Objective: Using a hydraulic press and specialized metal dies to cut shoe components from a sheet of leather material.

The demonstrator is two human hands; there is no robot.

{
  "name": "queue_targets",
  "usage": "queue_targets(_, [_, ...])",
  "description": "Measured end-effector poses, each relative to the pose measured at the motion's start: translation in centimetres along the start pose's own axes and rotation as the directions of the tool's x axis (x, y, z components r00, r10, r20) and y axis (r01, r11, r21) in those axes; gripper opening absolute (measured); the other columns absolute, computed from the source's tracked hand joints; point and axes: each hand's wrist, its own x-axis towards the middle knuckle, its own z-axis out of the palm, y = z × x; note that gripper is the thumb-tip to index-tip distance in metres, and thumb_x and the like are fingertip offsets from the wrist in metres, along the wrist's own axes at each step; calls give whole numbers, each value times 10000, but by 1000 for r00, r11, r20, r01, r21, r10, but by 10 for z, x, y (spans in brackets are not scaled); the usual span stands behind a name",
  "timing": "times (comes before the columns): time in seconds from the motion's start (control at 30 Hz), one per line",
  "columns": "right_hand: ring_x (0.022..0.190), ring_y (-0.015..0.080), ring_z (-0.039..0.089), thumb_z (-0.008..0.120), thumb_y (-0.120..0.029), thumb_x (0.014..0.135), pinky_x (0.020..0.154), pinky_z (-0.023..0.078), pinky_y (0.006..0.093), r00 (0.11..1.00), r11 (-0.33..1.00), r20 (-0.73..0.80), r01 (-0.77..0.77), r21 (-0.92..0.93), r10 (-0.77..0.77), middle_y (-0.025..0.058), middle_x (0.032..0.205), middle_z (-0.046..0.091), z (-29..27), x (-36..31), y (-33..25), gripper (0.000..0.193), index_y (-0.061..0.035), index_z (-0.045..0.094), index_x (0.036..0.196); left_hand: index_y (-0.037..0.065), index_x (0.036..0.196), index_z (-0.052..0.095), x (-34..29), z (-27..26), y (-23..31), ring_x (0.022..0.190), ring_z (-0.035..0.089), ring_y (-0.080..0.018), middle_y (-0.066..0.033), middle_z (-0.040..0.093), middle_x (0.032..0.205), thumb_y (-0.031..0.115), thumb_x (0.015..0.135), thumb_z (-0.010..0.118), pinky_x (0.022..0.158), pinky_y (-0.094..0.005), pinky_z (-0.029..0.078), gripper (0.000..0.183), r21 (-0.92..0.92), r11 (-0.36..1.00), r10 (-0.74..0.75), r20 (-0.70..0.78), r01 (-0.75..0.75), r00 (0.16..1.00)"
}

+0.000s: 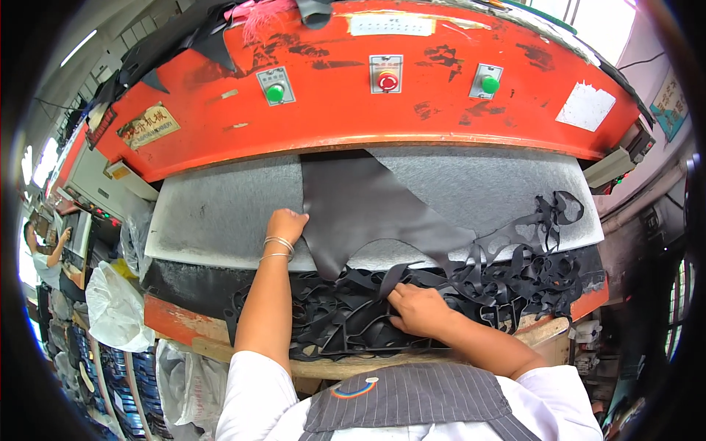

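Note:
A dark leather sheet (353, 198) lies on the pale cutting bed (220, 206), its lower edge curved and its right end full of cut-out holes. My left hand (287, 226), with bangles at the wrist, is closed at the sheet's left edge and pinches it. Along the front of the bed runs a tangled heap of black leather scraps (316, 312). My right hand (421, 309) is in this heap, fingers closed around a leather strip (396, 279); its fingertips are partly hidden. Thin angular frames, seemingly cutting dies (353, 344), lie among the scraps just left of that hand.
Above the bed stretches the red beam (323, 103) of a press, bearing two green buttons (275, 93) and a red one (387, 81). White plastic bags (118, 305) sit at the left. Farther back on that side, another person (48, 261) works at a machine.

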Motion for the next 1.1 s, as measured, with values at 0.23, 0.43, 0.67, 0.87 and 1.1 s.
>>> queue_targets(0.23, [868,354,645,746,-225,704,762,529,412,906,933,-226,-340,116,358,157,975,609,-61,-77,13,439,-27,563,1050,-38,714,699,51,5,27,705,668,-354,-202,691,733,335,776,703,730,-429,503,378,-208,974,-55,173,91,983])
queue_targets(0.43, [909,159,609,684,-7,696,845,477,299,505,704,-497,-426,568,706,91,985,636,-83,-135,27,512,26,517,1179,-17,832,714,71,12,39,848,678,-379,-203,711,866,265,801,666,792,-444,522,288,-59,996,75,159,-66,984])
queue_targets(0.67, [822,144,586,687,-73,738,747,487,287,468,606,-407,-440,663,785,99,937,638,-82,-43,58,434,9,540,1138,75,1083,615,88,-4,43,1011,628,-367,-162,655,1075,244,824,692,862,-459,504,318,134,972,208,-94,-195,974])
queue_targets(0.87, [580,218,618,717,-266,723,481,474,319,589,588,-224,-551,592,777,181,828,642,-79,92,65,538,43,534,1123,87,1112,678,-19,-23,33,1155,545,-313,-110,620,1185,276,780,711,978,-433,424,383,146,776,572,251,-614,781])
queue_targets(1.1, [480,237,609,674,-256,751,400,472,357,665,528,17,-607,593,746,166,726,637,-78,184,31,504,68,491,1091,98,1090,714,-92,-30,-2,1304,467,-312,-89,604,1289,269,842,646,1086,-502,331,309,100,819,531,240,-565,813])
